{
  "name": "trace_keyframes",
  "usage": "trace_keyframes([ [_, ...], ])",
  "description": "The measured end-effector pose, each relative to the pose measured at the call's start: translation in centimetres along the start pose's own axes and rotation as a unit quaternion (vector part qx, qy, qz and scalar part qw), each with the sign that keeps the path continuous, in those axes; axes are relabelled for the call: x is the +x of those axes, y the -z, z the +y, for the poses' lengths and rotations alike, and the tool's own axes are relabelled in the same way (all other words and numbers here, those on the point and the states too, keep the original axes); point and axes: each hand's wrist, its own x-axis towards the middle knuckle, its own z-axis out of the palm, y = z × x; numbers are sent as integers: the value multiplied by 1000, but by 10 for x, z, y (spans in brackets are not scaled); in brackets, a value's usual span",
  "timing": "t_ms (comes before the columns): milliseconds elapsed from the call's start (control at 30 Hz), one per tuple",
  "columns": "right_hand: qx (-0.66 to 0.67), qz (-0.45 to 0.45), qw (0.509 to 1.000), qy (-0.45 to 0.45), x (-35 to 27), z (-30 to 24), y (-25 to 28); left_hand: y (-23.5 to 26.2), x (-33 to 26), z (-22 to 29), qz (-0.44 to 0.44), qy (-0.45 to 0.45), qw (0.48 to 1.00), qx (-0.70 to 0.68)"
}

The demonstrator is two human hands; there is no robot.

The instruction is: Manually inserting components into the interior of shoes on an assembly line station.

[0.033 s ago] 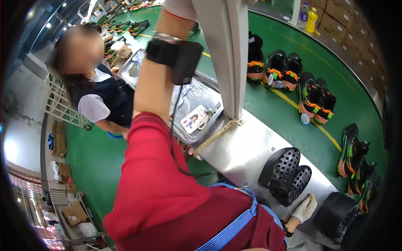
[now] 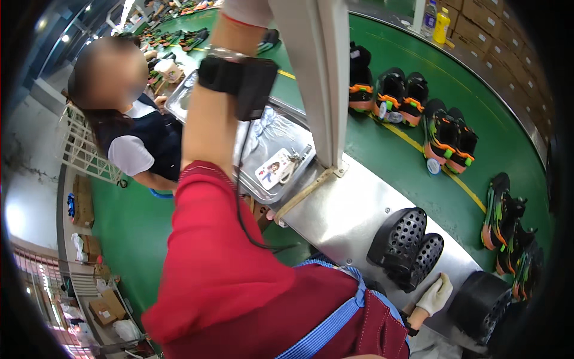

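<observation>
My left arm reaches up through the middle of the picture in a red sleeve. Only the pale glove cuff of my left hand (image 2: 246,11) shows at the top edge, its fingers out of sight. A black box (image 2: 257,88) is strapped at that wrist, with a cable hanging down. Lower right, my right hand (image 2: 435,295) wears a white glove and lies over the metal bench (image 2: 353,200), fingers loosely extended and holding nothing visible. Beside it are a pair of black clogs with round holes (image 2: 406,248) and, farther right, another black perforated clog (image 2: 480,308).
A grey post (image 2: 320,84) rises from the bench beside a metal tray (image 2: 304,166) holding a picture card (image 2: 276,169) and keys. Pairs of black-and-orange sports shoes (image 2: 449,137) stand on the green surface beyond. A person (image 2: 143,128) is at the left; cardboard boxes (image 2: 478,30) are stacked far right.
My raised left arm sits slightly farther left in the picture, and the whole view has shifted a little. My right hand stays by the black clogs.
</observation>
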Motion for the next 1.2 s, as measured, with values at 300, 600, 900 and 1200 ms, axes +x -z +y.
trace_keyframes([
  [300, -10, 7, 1000, 10, 3, -4, 2, -38, -32, 0, 183, -12, 940, 287],
  [600, -7, 23, 1000, 8, 4, -6, 10, -44, -62, -14, 318, -12, 861, 397],
  [900, -13, 39, 999, 13, 1, -7, 15, -105, -137, -101, 275, -212, 585, 732],
  [1200, -3, -64, 996, -59, 19, -15, 39, -132, -158, -254, 179, -3, 744, 644],
])
